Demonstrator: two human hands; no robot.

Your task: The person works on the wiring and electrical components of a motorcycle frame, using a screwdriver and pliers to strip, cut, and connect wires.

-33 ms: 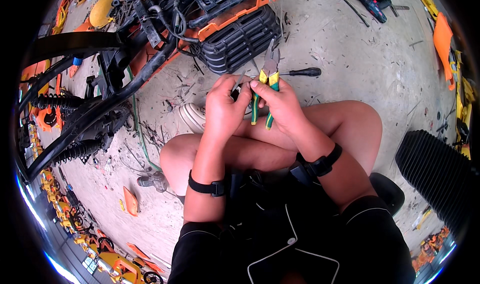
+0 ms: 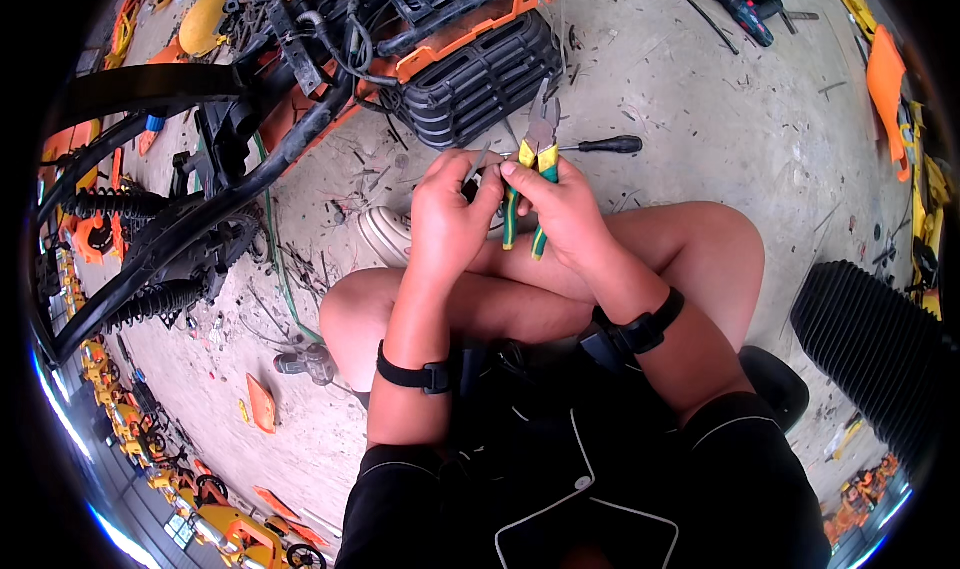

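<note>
In front of my crossed legs, both hands meet with thumb tips close together. My right hand (image 2: 562, 206) is closed around pliers (image 2: 541, 141) with green and yellow handles; their metal jaws point away from me, and the handles are spread. Pinched in my left hand (image 2: 452, 209) is a thin dark piece (image 2: 474, 167), mostly covered by the fingers, so its kind is unclear. Just beyond the hands, a screwdriver (image 2: 608, 145) with a black handle lies on the floor, its shaft running behind the pliers.
A partly dismantled vehicle frame (image 2: 270, 169) with cables stands at the left and front. Its black slatted panel (image 2: 480, 84) is close beyond my hands. A power tool (image 2: 308, 364) lies by my left knee, a drill (image 2: 750, 21) at far right, and a black ribbed object (image 2: 870, 354) at right.
</note>
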